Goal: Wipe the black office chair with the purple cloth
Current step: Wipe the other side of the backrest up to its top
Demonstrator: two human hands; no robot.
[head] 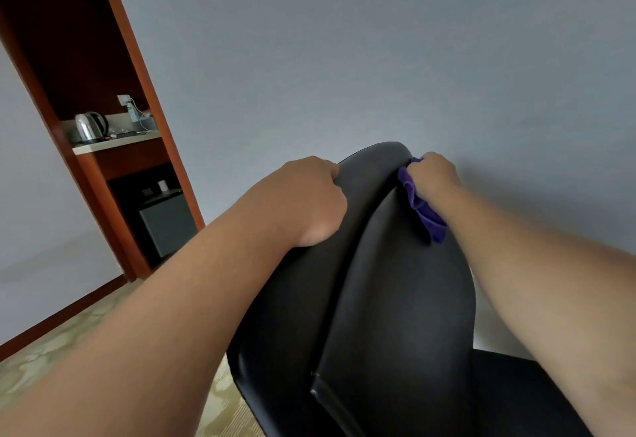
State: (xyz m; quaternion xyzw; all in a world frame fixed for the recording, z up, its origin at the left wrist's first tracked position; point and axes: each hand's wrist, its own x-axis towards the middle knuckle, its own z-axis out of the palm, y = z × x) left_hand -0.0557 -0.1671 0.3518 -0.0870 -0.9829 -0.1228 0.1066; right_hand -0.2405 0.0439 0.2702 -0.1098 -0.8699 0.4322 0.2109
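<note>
Purple on black: your right hand (432, 175) has its fingers closed around the bunched purple cloth (425, 209), pressing it to the upper right edge of the backrest of the office chair (395, 282). Your left hand (309, 202) curls over the backrest's upper left edge, gripping it. A kettle (90, 126) stands on the far bench (113, 145) at left.

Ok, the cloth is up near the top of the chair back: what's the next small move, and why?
Probably sweep the bunched purple cloth down the back of the smooth black office chair. The right hand holds it against the top right edge, the long panel stretches below it, and the left hand grips the opposite edge, seemingly steadying the chair.
</note>
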